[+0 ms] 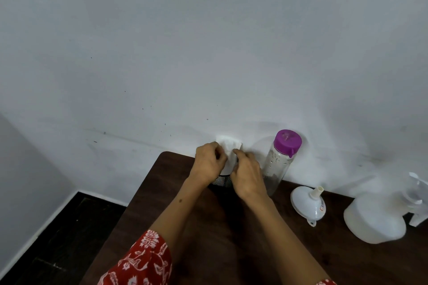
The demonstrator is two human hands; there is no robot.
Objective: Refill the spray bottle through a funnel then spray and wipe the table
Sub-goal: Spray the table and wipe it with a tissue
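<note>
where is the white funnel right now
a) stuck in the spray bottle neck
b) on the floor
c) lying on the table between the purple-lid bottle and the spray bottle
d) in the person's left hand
c: the white funnel lies loose on the table, with the purple-lid bottle to one side and the spray bottle to the other, while both hands are busy at the tissue holder.

Purple lid (287,140), red floral sleeve (143,259)

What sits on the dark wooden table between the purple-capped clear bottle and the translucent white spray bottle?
In the head view, a white plastic funnel lies there, tipped over.
</note>
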